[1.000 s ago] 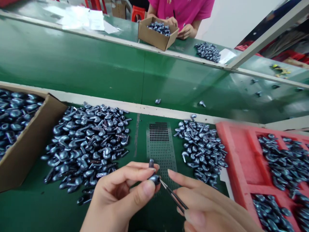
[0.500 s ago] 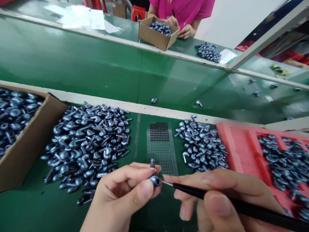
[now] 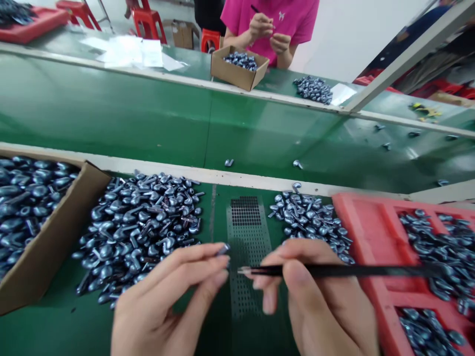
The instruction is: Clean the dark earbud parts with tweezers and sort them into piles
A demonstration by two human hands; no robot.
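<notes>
My left hand (image 3: 166,291) pinches a blue-grey earbud shell (image 3: 224,248) between thumb and fingers. Only its stem end shows above the fingertips; the rest is hidden. Black tweezers (image 3: 345,270) lie across my right hand (image 3: 319,301), gripped by thumb and fingers. Their pale tips point left, a short gap from my left fingertips. Whether the tips hold anything is too blurred to tell. Beneath both hands lies a perforated sheet (image 3: 248,244) with rows of small dark pieces at its far end. A large heap of earbud shells (image 3: 148,217) spreads to the left, a smaller heap (image 3: 309,217) to the right.
A cardboard box (image 3: 55,242) full of shells stands at far left. On the right is a red tray (image 3: 356,212) with shells in its compartments. Beyond a pale ledge (image 3: 166,175), a person in a pink shirt (image 3: 274,24) works behind another cardboard box (image 3: 233,76).
My left hand has turned the earbud shell, so its round opening no longer shows. The tweezers have swung nearly level and their tips moved slightly left. The view has tilted up a little.
</notes>
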